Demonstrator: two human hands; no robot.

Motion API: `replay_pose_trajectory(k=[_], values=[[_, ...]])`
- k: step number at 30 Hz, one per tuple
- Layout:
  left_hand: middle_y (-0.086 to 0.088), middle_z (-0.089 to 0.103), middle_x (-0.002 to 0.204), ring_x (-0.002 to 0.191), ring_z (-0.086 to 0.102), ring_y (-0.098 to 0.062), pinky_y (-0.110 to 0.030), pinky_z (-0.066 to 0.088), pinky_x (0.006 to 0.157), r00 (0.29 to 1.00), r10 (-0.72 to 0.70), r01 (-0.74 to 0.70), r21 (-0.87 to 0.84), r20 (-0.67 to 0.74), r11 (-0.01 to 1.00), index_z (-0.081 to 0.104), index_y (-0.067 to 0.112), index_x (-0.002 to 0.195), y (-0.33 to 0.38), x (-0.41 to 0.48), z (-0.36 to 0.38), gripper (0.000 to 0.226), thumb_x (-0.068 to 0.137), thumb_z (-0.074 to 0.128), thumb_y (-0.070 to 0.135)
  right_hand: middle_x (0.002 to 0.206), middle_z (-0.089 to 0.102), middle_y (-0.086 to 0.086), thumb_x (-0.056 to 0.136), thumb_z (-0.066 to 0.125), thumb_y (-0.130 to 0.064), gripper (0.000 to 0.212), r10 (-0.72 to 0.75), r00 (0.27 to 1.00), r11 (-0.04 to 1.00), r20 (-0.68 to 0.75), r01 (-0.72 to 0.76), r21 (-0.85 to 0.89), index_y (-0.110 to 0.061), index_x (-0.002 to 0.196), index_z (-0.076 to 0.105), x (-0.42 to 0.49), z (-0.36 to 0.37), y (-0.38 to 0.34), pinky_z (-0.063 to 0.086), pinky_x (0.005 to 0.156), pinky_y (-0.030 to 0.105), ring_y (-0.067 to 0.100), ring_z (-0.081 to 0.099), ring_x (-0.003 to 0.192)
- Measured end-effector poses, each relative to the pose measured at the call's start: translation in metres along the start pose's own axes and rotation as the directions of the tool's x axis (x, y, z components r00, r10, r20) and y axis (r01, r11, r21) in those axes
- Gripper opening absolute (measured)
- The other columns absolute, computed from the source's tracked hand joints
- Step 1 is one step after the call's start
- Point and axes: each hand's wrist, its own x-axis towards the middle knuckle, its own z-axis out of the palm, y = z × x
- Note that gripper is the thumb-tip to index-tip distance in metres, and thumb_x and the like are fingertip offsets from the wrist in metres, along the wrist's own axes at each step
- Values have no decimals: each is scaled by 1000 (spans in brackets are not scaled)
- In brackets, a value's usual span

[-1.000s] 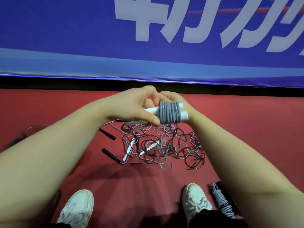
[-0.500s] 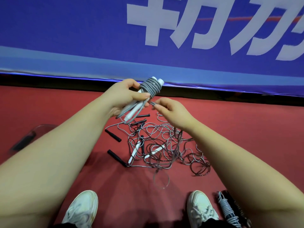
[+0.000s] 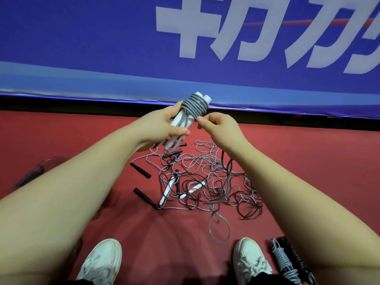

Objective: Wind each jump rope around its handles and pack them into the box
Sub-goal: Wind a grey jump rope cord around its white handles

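Mid-winding: the left hand [image 3: 164, 125] grips paired white plastic handles [image 3: 206, 98], while the right hand [image 3: 218, 128] just beside them pinches thin grey rope cord [image 3: 195, 106], likely needing another wrap.

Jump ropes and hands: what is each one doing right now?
Held rope: partly wound round its white handles.
Left hand: grips the handles.
Right hand: pinches the rope beside the coil.
Rope pile: tangled, unwound.
Wound ropes: bundled, set aside.

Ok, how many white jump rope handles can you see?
4. Two white plastic handles, wound with grey rope, are gripped in the left hand; one loose white handle and a second white handle lie in the tangled rope pile on the red floor. More may be hidden.
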Motion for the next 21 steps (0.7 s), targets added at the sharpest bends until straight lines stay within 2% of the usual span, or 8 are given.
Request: replay_pose_trajectory(k=[4, 7, 9, 11, 14, 16, 19, 21], values=[[-7, 68, 89, 79, 63, -21, -31, 53, 71, 991, 27, -44, -134, -129, 990, 54, 18, 129, 3, 8, 2, 49, 86, 61, -4, 57, 50, -14, 95, 51, -28, 25, 4, 1000, 995, -24, -2, 102, -19, 77, 65, 1, 3, -3, 32, 55, 18, -6, 45, 48], [-10, 66, 93, 77, 60, -22, -32, 54, 68, 977, 2, -32, -137, -215, 990, 59, 17, 121, 3, 14, -1, 43, 84, 63, -4, 55, 44, -12, 97, 45, -25, 28, 24, 996, 994, 89, -34, 108, -25, 74, 61, 1, 10, -7, 28, 51, 22, 0, 38, 40], [-6, 64, 90, 72, 59, -19, -29, 52, 61, 964, 9, -13, -12, -264, 1000, 62, 19, 115, -2, 15, -3, 38, 82, 66, -1, 56, 42, -8, 98, 42, -26, 31, 72, 987, 995, 146, -80, 51, -23, 74, 61, 2, 10, -9, 29, 50, 25, 7, 36, 43], [-4, 63, 86, 69, 59, -20, -32, 54, 62, 945, 34, 36, 206, -326, 978, 63, 19, 108, -9, 16, -5, 29, 83, 68, 6, 57, 44, -5, 98, 41, -26, 32, 136, 971, 991, 198, -137, -9, -21, 73, 60, 0, 5, -12, 31, 50, 25, 11, 37, 47], [-7, 65, 92, 80, 61, -26, -34, 49, 72, 929, 79, 127, 514, -361, 848, 63, 13, 103, -18, 17, -8, 18, 85, 67, 17, 61, 46, -1, 100, 39, -29, 35, 204, 932, 978, 300, -183, -98, -18, 75, 61, -5, -2, -16, 33, 51, 25, 13, 38, 50], [-8, 64, 98, 85, 55, -25, -29, 37, 70, 932, 99, 148, 614, -349, 775, 62, 11, 105, -21, 17, -7, 21, 87, 66, 21, 61, 46, 0, 101, 37, -28, 36, 216, 925, 971, 314, -168, -172, -18, 73, 58, -7, -4, -20, 34, 50, 24, 14, 39, 49], [-12, 63, 103, 93, 55, -30, -31, 35, 70, 932, 151, 145, 721, -330, 677, 59, 10, 112, -20, 17, 0, 25, 90, 62, 23, 59, 47, -1, 101, 36, -25, 38, 196, 941, 945, 274, -107, -309, -18, 68, 54, -5, -7, -25, 33, 49, 25, 14, 41, 49], [-14, 63, 104, 96, 56, -34, -32, 34, 69, 929, 193, 139, 782, -315, 608, 56, 8, 112, -20, 16, 6, 24, 92, 58, 23, 57, 45, -2, 102, 35, -25, 38, 227, 931, 959, 285, -162, -233, -16, 70, 55, -5, -9, -26, 30, 46, 23, 12, 36, 46]])
